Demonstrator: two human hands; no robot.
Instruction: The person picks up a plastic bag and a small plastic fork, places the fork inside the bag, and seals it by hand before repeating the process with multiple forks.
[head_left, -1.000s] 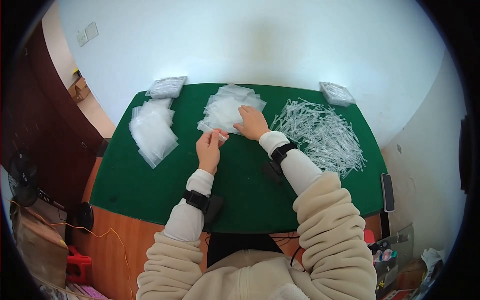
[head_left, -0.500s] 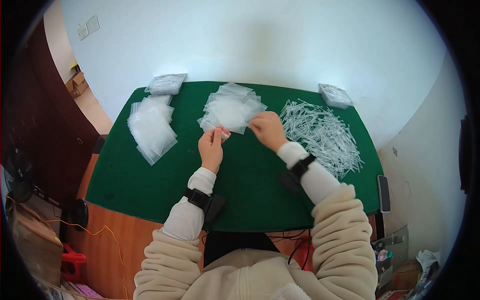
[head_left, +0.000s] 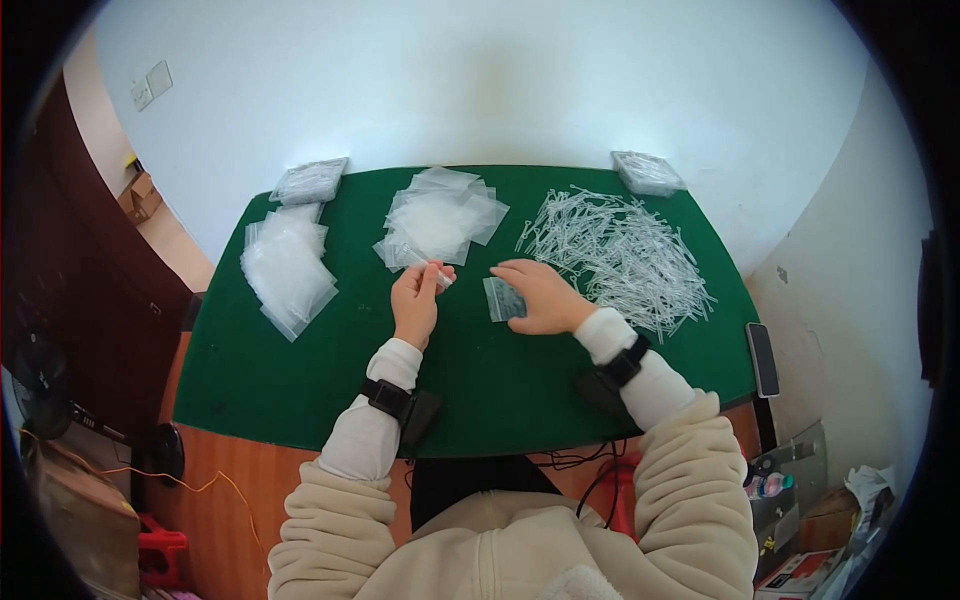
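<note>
A small clear zip-lock bag [head_left: 503,300] hangs at the fingers of my right hand [head_left: 548,298], which curves round its right side with the thumb at the lower edge. My left hand [head_left: 415,300] is closed in a pinch on something small and clear that I cannot make out. It is just in front of a loose pile of clear plastic bags [head_left: 440,215] at the middle of the table. To the right of my right hand spreads a big heap of thin clear plastic sticks [head_left: 630,255] with small looped ends.
Another fan of clear bags [head_left: 288,265] lies at the left on the green-covered table [head_left: 400,425]. Wrapped clear packs sit at the back left [head_left: 310,180] and back right [head_left: 648,173]. A phone [head_left: 762,360] rests at the right edge. The wall [head_left: 500,90] borders the back.
My right hand has moved away from the bag pile toward me, and a single bag now shows at its fingers. The left hand stays pinched near the pile. The view has shifted slightly.
</note>
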